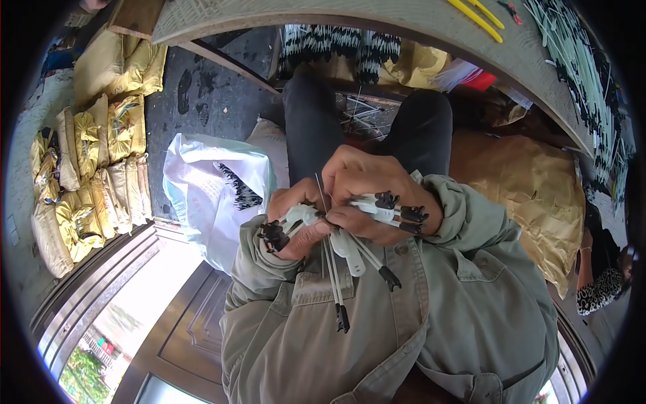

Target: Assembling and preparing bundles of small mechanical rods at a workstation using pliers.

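Observation:
Close in front of my chest, both hands are closed and almost touch. My left hand grips a bunch of slim white plastic pieces with black clip-like ends. My right hand holds a similar bunch of white pieces with black ends. Between the fingers a thin metal wire sticks up. Below the hands hang a flat white plastic piece and a few thin white rods with black tips. The fingers hide where the pieces join.
An open white sack with black-tipped pieces stands at my left. Stacked yellow packages lie farther left. Ahead is a table bearing yellow-handled pliers and many white rods. A large brown sack is at my right.

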Action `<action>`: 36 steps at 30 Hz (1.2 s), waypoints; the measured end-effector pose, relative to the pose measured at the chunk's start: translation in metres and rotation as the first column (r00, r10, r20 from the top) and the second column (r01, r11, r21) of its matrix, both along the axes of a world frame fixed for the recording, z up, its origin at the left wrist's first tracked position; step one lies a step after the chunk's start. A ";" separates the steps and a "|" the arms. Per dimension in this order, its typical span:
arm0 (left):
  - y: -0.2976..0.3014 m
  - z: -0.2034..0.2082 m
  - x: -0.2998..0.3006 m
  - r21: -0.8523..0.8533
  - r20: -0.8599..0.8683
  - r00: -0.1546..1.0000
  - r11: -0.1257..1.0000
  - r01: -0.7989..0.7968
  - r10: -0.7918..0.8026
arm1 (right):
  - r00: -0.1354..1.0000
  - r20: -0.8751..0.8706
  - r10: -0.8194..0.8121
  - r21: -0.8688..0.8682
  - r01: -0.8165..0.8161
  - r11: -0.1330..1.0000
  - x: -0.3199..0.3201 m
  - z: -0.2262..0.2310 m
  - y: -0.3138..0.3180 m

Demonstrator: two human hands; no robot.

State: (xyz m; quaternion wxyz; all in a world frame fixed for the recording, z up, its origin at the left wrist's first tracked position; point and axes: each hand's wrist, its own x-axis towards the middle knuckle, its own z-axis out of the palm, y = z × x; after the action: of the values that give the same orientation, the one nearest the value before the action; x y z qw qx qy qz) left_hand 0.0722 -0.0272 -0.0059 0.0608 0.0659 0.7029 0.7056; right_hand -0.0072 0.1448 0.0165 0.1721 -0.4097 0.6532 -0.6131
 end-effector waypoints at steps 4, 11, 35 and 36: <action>-0.001 0.003 0.001 0.052 0.104 0.994 0.998 -0.037 0.031 | 0.999 -0.044 -0.001 -0.016 0.001 1.000 0.000 -0.005 -0.001; -0.001 -0.002 -0.003 0.095 0.117 0.993 0.995 -0.037 0.025 | 0.996 -0.085 0.020 -0.092 -0.028 0.995 -0.005 -0.010 -0.004; -0.009 -0.012 -0.006 0.277 0.270 0.962 0.960 -0.039 -0.039 | 0.983 -0.144 0.110 -0.090 -0.124 0.988 -0.018 -0.012 -0.004; -0.008 -0.013 -0.006 0.282 0.248 0.968 0.959 -0.041 -0.031 | 0.986 -0.123 0.117 -0.065 -0.125 0.990 -0.018 -0.012 -0.002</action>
State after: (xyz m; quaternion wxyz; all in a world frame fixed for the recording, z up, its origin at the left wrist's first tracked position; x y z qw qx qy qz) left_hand 0.0660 -0.0355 -0.0185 0.1368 -0.0171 0.5809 0.8022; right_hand -0.0256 0.1424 0.0048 0.1549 -0.4903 0.6133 -0.5996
